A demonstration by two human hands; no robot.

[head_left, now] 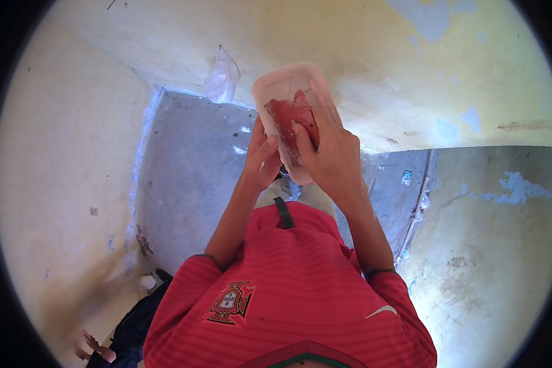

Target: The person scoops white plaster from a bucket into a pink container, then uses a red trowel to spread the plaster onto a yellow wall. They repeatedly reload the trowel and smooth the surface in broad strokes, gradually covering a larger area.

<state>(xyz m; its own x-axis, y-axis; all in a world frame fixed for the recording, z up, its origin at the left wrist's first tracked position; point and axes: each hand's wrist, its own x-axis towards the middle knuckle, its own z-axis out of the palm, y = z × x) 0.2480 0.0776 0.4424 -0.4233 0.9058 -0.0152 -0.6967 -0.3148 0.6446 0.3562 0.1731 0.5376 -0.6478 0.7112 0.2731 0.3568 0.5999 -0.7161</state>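
Note:
A translucent, rounded rectangular plastic tub (275, 84) is held up in front of me, tilted so that its inside shows. My left hand (264, 161) grips it by its left side, thumb along the rim and the other fingers mostly hidden behind. Inside the tub is a flat, dark red piece (283, 115) with ragged edges and pale specks; its material I cannot make out. My right hand (334, 153) reaches in from the right and is closed on the red piece, thumb on top. Some of its fingers are hidden from view.
A white plastic bag (222, 80) hangs on the yellowish wall ahead. Another person's hands (98, 351) and dark clothing show at the lower left, near a crumpled white scrap (148, 282). A small clear bottle (406, 178) lies on the grey floor (190, 159) to the right.

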